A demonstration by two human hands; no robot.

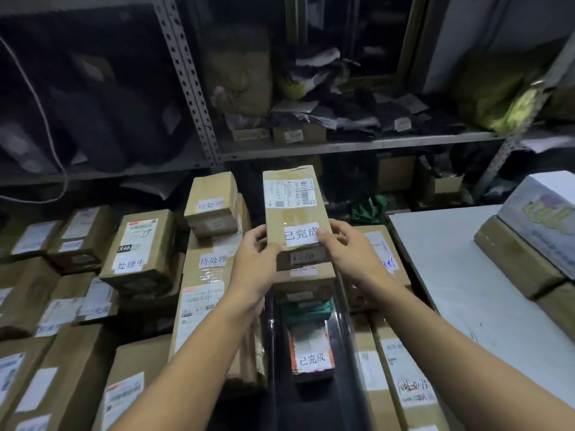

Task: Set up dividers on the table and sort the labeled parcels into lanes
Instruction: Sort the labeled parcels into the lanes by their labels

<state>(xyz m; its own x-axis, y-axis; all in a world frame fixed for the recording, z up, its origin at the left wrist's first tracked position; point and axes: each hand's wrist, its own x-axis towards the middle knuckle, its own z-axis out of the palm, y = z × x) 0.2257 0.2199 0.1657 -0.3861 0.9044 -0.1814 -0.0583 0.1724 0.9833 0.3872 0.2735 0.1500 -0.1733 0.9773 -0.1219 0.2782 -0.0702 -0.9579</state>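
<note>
2 hands in frame, both on 1 parcel point(295, 209): long brown carton, shipping label at far end, white tag "已完成" at near end. Left hand point(253, 262) grips the near left corner, thumb on top, fingers curled under. Right hand point(339, 247) pinches the near right edge, thumb tip on the white tag. Parcel is held level, long axis pointing away from the person, directly above the middle stack.

Middle stack point(303, 284) below it: at least 3 items readable, a carton with a partly hidden tag touching the held parcel's underside or just under it (cannot tell which), a green pack below, then an orange-edged parcel point(312, 356) tagged "已完成". They sit in a dark narrow lane point(273, 353) between box walls.

Left of the lane: 2 cartons tagged "待处理", small one point(213, 202) stacked on the larger point(211, 275). Further left, 1 carton tagged "处理中" point(138, 247), tilted. More boxes around it, tags too blurred to read.

Right: white desk point(451, 275), its left edge just beside a row of cartons standing along the lane. Brown box point(516, 259) and white printed box point(541, 209) sit on its far right; the middle of the desk is open.

Metal shelf point(357, 146) behind, close to the held parcel's far end
</note>
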